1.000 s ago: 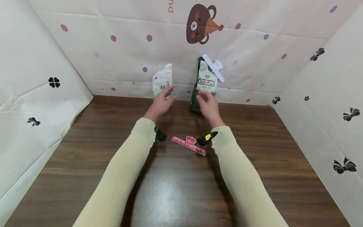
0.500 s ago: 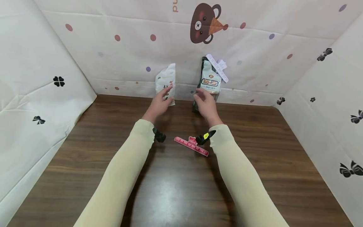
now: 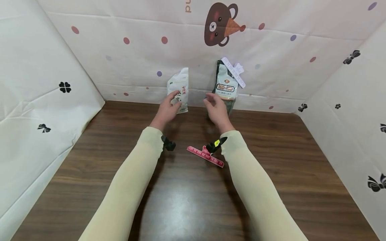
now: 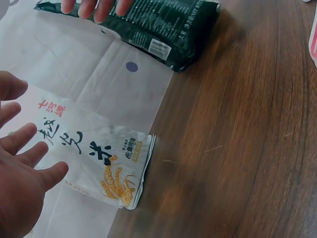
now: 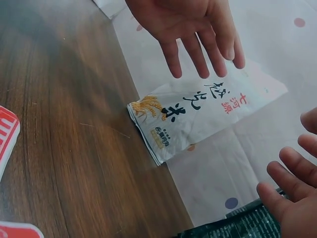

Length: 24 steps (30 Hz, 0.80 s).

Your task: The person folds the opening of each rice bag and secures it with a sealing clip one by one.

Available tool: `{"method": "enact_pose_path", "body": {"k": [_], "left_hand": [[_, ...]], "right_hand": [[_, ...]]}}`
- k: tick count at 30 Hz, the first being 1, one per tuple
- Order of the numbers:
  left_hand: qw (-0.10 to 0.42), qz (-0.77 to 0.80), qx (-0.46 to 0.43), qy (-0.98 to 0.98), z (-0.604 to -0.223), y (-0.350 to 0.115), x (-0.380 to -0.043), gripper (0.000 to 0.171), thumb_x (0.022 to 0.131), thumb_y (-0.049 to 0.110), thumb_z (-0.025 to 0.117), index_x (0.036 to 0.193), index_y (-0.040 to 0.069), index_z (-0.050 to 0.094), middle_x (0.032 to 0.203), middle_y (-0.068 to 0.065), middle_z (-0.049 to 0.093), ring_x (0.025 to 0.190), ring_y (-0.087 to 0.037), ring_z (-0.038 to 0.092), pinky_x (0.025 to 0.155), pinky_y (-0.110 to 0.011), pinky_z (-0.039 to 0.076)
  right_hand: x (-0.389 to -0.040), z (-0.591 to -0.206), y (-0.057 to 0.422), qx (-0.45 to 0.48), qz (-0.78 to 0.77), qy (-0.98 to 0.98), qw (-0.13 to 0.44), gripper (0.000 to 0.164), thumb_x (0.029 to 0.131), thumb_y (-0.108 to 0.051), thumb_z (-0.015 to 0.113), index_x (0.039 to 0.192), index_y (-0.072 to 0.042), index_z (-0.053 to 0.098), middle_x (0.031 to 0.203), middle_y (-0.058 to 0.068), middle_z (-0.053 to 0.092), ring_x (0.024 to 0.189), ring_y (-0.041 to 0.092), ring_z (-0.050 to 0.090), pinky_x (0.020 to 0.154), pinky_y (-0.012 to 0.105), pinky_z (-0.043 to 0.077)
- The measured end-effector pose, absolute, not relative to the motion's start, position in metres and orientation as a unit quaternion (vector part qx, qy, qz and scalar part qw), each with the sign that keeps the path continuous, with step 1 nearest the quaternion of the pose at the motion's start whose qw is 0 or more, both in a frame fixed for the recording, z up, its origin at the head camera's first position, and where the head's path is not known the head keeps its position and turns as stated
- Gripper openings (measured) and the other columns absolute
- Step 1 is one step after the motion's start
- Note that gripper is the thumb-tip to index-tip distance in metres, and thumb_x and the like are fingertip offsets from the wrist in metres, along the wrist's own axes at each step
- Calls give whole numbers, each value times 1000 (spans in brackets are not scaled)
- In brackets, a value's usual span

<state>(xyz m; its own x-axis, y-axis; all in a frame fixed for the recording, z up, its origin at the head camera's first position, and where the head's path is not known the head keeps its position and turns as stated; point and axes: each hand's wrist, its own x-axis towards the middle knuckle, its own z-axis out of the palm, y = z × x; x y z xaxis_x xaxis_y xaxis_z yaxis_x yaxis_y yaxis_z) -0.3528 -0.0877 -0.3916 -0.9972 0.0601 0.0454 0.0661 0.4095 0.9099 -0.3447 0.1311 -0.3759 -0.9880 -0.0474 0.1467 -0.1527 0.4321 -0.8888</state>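
Note:
My left hand (image 3: pixel 166 113) hovers with spread fingers before a white rice bag (image 3: pixel 178 82), which leans upright against the back cloth. Gold grain ears and dark lettering show on that bag (image 4: pixel 99 148) in the left wrist view. To the right, my right hand (image 3: pixel 218 109) overlaps the lower left of a dark green and white rice bag (image 3: pixel 225 80) labelled KO-KO; its fingers are loosely bent and hold nothing. A white clip (image 3: pixel 234 73) with a piano-key print sits slantwise across that bag's top corner. Between my wrists lies a red piano-key clip (image 3: pixel 202 155) on the table.
The brown wood-grain table (image 3: pixel 178 207) meets a back cloth (image 3: pixel 132 67) with dots and a bear print. White cloth walls (image 3: pixel 27 100) with black bows and clovers close off both sides. Dark wrist cameras (image 3: pixel 168 144) sit at my sleeves; the right one overlaps the red clip.
Both hands have drawn slightly left and back from the bags, so more of the white rice bag shows. The head view has shifted a little. Bags and clips stay in place.

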Motion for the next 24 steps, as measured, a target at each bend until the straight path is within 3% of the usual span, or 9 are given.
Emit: {"method": "enact_pose_path", "body": {"k": [10,24], "left_hand": [[34,-563,-24,-825,-395,-97,-359,53,98,24,52,148,27,37,156,1,34,144,-18,31,115,-39,33],[76,-592,5,-803,-395,-105,-362,50,98,21,55,146,24,41,154,-1,37,141,-20,37,111,-40,38]], "right_hand": [[-353,-378,123,51,521,-852,33,42,100,-35,52,140,-21,49,137,5,54,124,21,52,102,41,45],[-362,-382,115,54,527,-848,27,40,100,-35,51,138,-22,50,136,5,55,124,20,52,101,42,46]]}}
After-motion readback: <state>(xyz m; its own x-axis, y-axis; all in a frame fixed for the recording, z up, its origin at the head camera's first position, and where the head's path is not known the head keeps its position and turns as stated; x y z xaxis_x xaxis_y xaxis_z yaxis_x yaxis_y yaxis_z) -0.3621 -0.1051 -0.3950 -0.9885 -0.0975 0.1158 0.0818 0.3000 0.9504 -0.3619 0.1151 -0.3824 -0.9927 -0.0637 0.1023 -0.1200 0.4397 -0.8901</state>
